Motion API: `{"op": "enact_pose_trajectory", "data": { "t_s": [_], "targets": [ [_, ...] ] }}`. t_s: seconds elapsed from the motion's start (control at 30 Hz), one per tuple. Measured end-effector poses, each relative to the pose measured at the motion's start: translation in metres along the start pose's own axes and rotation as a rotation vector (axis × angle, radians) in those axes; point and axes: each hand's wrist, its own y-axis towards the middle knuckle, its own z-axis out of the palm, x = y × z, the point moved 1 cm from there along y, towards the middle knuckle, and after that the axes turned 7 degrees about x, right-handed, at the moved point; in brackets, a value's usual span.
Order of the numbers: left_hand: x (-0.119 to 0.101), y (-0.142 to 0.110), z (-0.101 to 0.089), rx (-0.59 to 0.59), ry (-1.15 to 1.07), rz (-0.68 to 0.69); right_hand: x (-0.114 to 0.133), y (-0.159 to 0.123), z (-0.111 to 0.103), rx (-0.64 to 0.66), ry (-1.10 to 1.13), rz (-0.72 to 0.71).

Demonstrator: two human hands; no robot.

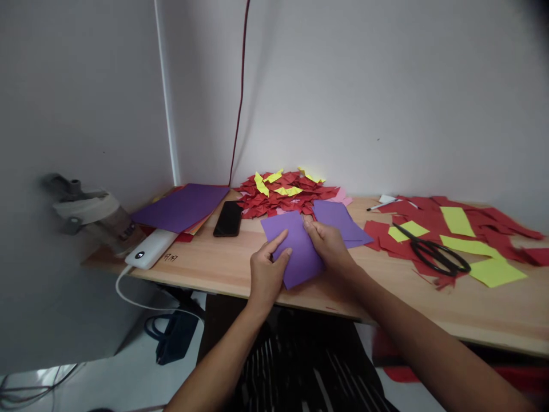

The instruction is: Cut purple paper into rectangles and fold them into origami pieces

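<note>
A purple sheet of paper is held up between both hands, tilted above the table's front edge. My left hand pinches its left side, thumb and forefinger lying on the face. On the right edge, my right hand grips the same paper with the thumb on top; its other fingers are hidden behind. More purple paper lies on the table just beyond my right hand. Behind it rises a heap of folded red paper pieces with some yellow ones on top.
Black scissors rest on red and yellow paper scraps at the right, with a pen behind. On the left are a phone, large purple sheets, a white power bank with cable and a bottle.
</note>
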Motion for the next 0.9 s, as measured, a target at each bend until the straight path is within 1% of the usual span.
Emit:
{"op": "enact_pose_trajectory", "data": {
  "t_s": [0.1, 0.17, 0.27, 0.37, 0.5, 0.6, 0.7, 0.8, 0.9],
  "targets": [
    [0.0, 0.002, -0.004, -0.039, 0.018, 0.027, 0.001, 0.0, 0.0, 0.051, -0.021, -0.018],
    [0.0, 0.003, -0.006, -0.056, 0.031, 0.019, 0.002, 0.001, 0.001, 0.068, -0.03, -0.022],
    [0.002, 0.003, -0.006, -0.072, 0.027, -0.009, 0.004, 0.0, 0.001, 0.067, -0.036, -0.015],
    [0.003, 0.002, -0.005, -0.084, 0.016, -0.01, 0.004, 0.0, 0.001, 0.058, -0.032, -0.003],
    [-0.002, 0.004, -0.007, -0.129, 0.039, 0.009, 0.005, -0.001, 0.001, 0.08, -0.028, 0.014],
    [-0.005, 0.003, -0.01, -0.155, 0.057, -0.009, 0.007, 0.0, 0.001, 0.091, -0.032, 0.025],
    [-0.002, 0.002, -0.01, -0.165, 0.054, -0.033, 0.009, -0.001, 0.0, 0.097, -0.023, 0.041],
    [0.006, 0.004, -0.009, -0.151, -0.05, -0.059, 0.008, -0.002, -0.002, 0.122, 0.005, 0.079],
    [0.012, 0.009, -0.013, -0.149, -0.314, -0.088, 0.005, -0.002, -0.012, 0.139, 0.07, 0.155]
  ]
}}
